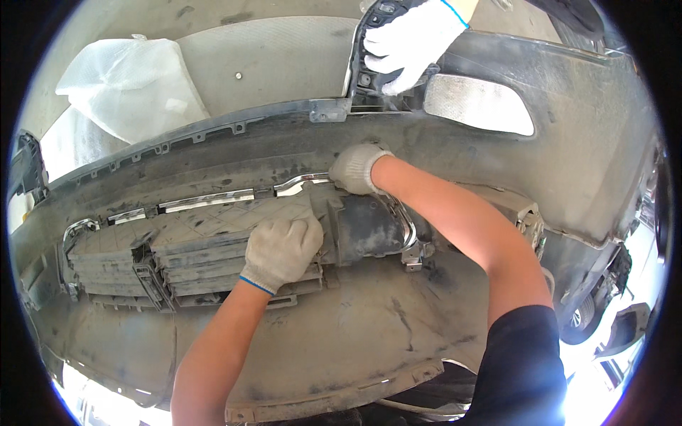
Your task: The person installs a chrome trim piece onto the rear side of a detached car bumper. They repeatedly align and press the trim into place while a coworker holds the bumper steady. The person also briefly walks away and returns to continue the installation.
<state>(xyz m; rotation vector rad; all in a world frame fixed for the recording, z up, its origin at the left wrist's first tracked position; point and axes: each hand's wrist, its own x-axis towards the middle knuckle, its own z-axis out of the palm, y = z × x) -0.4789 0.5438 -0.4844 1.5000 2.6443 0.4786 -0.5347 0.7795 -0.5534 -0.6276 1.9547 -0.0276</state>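
A large dark, dusty car bumper cover lies inner side up before me, holding a louvred plastic housing edged by a bright chrome strip. My left hand, in a beige glove with blue cuff edging, is curled closed on the housing's right part; its fingertips are hidden. My right hand, also gloved, is bent closed at the chrome strip near the housing's upper right corner, and what its fingers grip is hidden.
Another person's white-gloved hand holds a black plastic part at the bumper's far edge, beside an oval opening. Translucent plastic wrapping lies on the pale surface at upper left. A car wheel shows at lower right.
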